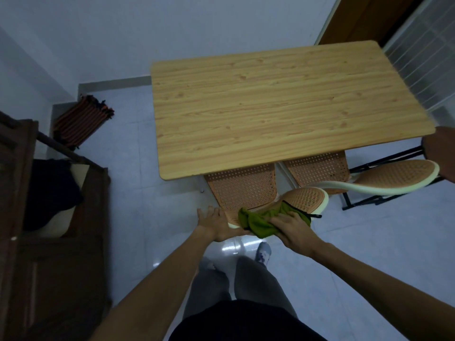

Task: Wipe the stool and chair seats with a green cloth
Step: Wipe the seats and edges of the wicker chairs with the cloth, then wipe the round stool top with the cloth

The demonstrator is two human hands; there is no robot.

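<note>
Chairs: two; right hand (293,226) clutching green cloth (261,221), left hand (216,223) spread flat.

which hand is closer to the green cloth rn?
Right. The right hand lies on the green cloth, pressing it onto the chair's top edge. The left hand rests on the chair beside the cloth, its thumb reaching the cloth's left end.
</note>
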